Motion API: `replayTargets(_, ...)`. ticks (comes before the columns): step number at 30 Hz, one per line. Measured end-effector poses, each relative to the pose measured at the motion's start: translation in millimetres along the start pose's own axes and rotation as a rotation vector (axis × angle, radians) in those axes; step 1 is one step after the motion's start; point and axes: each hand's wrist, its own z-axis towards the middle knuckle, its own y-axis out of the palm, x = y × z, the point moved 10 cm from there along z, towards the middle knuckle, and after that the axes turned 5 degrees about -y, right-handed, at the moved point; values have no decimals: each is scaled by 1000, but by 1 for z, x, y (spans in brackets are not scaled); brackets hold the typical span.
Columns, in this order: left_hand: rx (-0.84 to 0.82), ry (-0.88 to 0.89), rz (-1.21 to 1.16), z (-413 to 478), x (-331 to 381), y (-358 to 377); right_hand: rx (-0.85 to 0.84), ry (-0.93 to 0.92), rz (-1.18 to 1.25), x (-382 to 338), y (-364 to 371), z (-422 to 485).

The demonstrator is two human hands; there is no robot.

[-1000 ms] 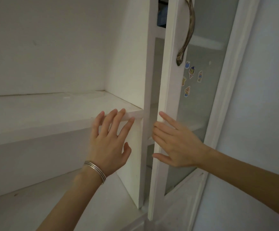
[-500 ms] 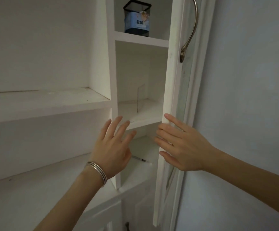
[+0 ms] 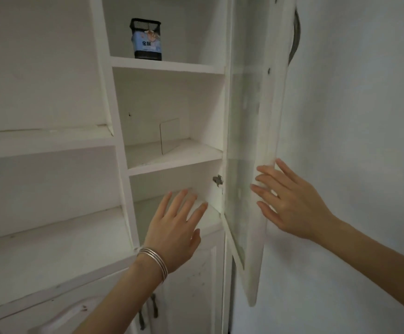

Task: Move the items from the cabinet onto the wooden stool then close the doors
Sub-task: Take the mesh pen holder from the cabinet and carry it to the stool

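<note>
While you are looking up into the narrow right-hand column of the white cabinet [image 3: 110,97], its glass door [image 3: 243,141] is standing much wider than it was half a second ago. It is swung out toward the wall, so the shelves behind it are now showing across their full width. Your right hand [image 3: 292,201] is lying spread against the door's outer frame rail, fingers straight and gripping nothing, and it is sitting further right than before, along with the door. Your left hand [image 3: 174,227] is hovering with fingers spread and holding nothing in front of the lowest open compartment, to the right of the centre upright rather than in front of it. The black mesh container [image 3: 146,39], the one item showing in this column, is standing upright on the top shelf toward its left side, well above both hands. Its blue label is carrying a small picture and white characters; the first is looking like 全, the rest too blurred to read. A thin pale panel [image 3: 169,135] is standing upright on the middle shelf. Silver bangles [image 3: 154,261] are circling your left wrist.
</note>
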Motion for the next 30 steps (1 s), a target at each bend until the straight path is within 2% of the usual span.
replayTargets(5,-48,-10,17,18,35,4,-156,95,2,51,18,-50)
replayTargets(11,-29,8,10,42,57,-1,-311,250,58,104,42,-92)
replayTargets(15,-23,23,12,56,68,-3,-376,253,75,118,50,-104)
replayTargets(22,36,52,-57,71,67,-14,-212,246,145,106,26,-83)
replayTargets(26,83,52,-43,75,48,-27,-116,182,210,93,14,-51)
replayTargets(30,108,42,-20,75,19,-36,-139,150,273,76,16,-11)
